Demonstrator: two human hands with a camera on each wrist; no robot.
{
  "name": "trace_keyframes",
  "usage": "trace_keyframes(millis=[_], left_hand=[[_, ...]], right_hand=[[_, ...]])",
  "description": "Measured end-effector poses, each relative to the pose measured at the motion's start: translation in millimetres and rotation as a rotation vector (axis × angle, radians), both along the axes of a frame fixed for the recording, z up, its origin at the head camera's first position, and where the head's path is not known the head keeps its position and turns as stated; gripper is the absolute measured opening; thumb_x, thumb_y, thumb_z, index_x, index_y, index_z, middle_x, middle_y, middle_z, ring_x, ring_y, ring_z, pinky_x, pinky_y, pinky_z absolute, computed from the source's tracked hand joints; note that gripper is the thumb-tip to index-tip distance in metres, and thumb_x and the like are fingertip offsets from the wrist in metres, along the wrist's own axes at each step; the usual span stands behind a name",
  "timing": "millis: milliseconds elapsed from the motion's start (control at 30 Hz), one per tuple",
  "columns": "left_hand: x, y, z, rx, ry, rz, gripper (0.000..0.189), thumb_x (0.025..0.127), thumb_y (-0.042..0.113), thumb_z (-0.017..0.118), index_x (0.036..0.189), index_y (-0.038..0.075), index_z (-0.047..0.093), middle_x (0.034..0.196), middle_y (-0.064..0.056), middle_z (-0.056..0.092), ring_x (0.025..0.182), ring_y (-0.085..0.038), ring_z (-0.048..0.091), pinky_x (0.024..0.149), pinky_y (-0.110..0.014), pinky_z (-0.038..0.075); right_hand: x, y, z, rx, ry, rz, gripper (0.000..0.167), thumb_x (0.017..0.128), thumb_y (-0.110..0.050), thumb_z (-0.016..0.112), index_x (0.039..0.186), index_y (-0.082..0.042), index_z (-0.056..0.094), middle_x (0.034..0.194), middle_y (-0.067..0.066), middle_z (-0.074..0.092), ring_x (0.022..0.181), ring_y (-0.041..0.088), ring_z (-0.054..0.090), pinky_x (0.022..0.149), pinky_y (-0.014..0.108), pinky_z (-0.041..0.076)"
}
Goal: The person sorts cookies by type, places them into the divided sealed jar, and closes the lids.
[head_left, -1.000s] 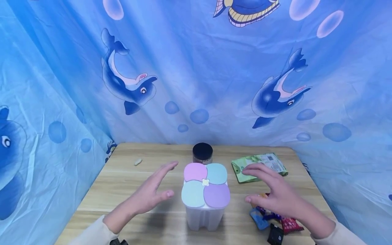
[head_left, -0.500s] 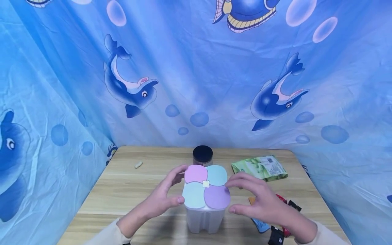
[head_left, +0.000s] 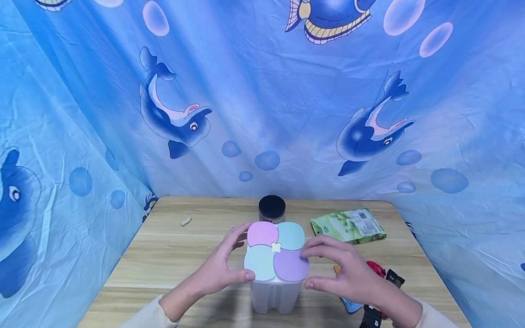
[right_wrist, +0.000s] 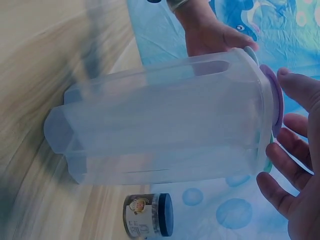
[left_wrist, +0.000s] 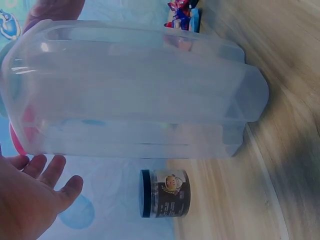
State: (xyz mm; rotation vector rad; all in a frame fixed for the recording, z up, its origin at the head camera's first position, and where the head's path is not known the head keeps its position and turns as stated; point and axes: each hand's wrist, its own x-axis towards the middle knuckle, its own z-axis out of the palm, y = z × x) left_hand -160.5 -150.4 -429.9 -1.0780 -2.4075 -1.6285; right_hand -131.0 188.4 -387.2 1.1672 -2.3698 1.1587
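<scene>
Head view: left hand (head_left: 219, 269) and right hand (head_left: 344, 269) flank a container (head_left: 274, 290).

From the head we look forward and down across the table (head_left: 151, 255) to the curtain (head_left: 262, 91). From each wrist we face the container (left_wrist: 135, 90) close up, both views turned sideways and sharing the jar (right_wrist: 142, 215).

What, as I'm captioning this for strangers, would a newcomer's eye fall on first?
Probably the pastel four-petal lid on the tall, translucent plastic container, standing on the pale wooden table between the left hand and right hand. Next, perhaps, the bright blue fabric backdrop printed with dolphins, hanging behind the table, and the green printed pouch lying at the table's back right.
</scene>
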Motion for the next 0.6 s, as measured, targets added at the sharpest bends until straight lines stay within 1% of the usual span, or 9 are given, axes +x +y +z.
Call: trace_keyframes(millis=[67,200,300,400,467,533,600], left_hand=[[0.1,0.4,-0.3,0.008,-0.013,-0.001,0.095,0.085,0.037,0.083,0.162,0.025,0.027,0.155,-0.002,0.044,0.138,-0.023,0.050,0.116,-0.041,0.042],[1.4,-0.6,-0.7,0.032,-0.079,-0.007,0.096,0.085,0.039,0.083,0.162,0.025,0.027,0.159,-0.002,0.042,0.138,-0.023,0.051,0.115,-0.037,0.042],[2.0,-1.5,0.1,0.042,-0.122,-0.012,0.097,0.085,0.039,0.083,0.162,0.025,0.026,0.162,-0.001,0.039,0.139,-0.022,0.051,0.114,-0.036,0.043],[1.9,-1.5,1.0,0.050,-0.132,-0.014,0.098,0.085,0.038,0.084,0.162,0.026,0.026,0.162,0.000,0.039,0.140,-0.021,0.050,0.114,-0.035,0.043],[1.6,-0.9,1.0,0.073,-0.135,-0.031,0.098,0.084,0.035,0.085,0.162,0.026,0.027,0.160,-0.001,0.041,0.140,-0.020,0.050,0.115,-0.032,0.041],[0.8,0.4,0.3,0.110,-0.138,-0.058,0.098,0.084,0.030,0.086,0.162,0.025,0.026,0.160,-0.005,0.042,0.141,-0.023,0.050,0.115,-0.031,0.041],[0.4,2.0,-0.7,0.148,-0.156,-0.083,0.099,0.083,0.026,0.086,0.162,0.024,0.027,0.159,-0.008,0.041,0.142,-0.028,0.048,0.115,-0.029,0.042]], right_hand=[[-0.6,0.1,-0.2,-0.002,-0.010,0.009,0.043,0.083,-0.025,0.087,0.123,-0.027,0.071,0.124,-0.010,0.066,0.116,0.012,0.064,0.092,0.026,0.058],[-2.5,0.1,-2.1,-0.008,-0.027,0.022,0.037,0.085,-0.026,0.085,0.121,-0.024,0.073,0.124,-0.006,0.066,0.116,0.014,0.064,0.093,0.024,0.057],[-4.8,-0.1,-5.2,-0.023,-0.012,0.026,0.037,0.084,-0.025,0.086,0.119,-0.024,0.074,0.123,-0.005,0.067,0.115,0.014,0.064,0.094,0.021,0.056],[-9.5,-1.1,-10.4,-0.073,0.049,0.058,0.040,0.080,-0.019,0.090,0.116,-0.020,0.074,0.120,-0.001,0.069,0.112,0.017,0.065,0.094,0.019,0.055],[-13.3,-2.7,-14.0,-0.126,0.103,0.089,0.041,0.076,-0.015,0.092,0.114,-0.016,0.075,0.116,0.003,0.070,0.108,0.019,0.066,0.093,0.019,0.055],[-16.7,-4.6,-16.9,-0.186,0.154,0.128,0.041,0.073,-0.011,0.093,0.110,-0.011,0.075,0.112,0.009,0.071,0.105,0.022,0.067,0.091,0.019,0.056],[-18.9,-6.7,-18.7,-0.233,0.189,0.153,0.040,0.072,-0.009,0.093,0.108,-0.009,0.075,0.108,0.012,0.071,0.102,0.023,0.067,0.090,0.019,0.056]])
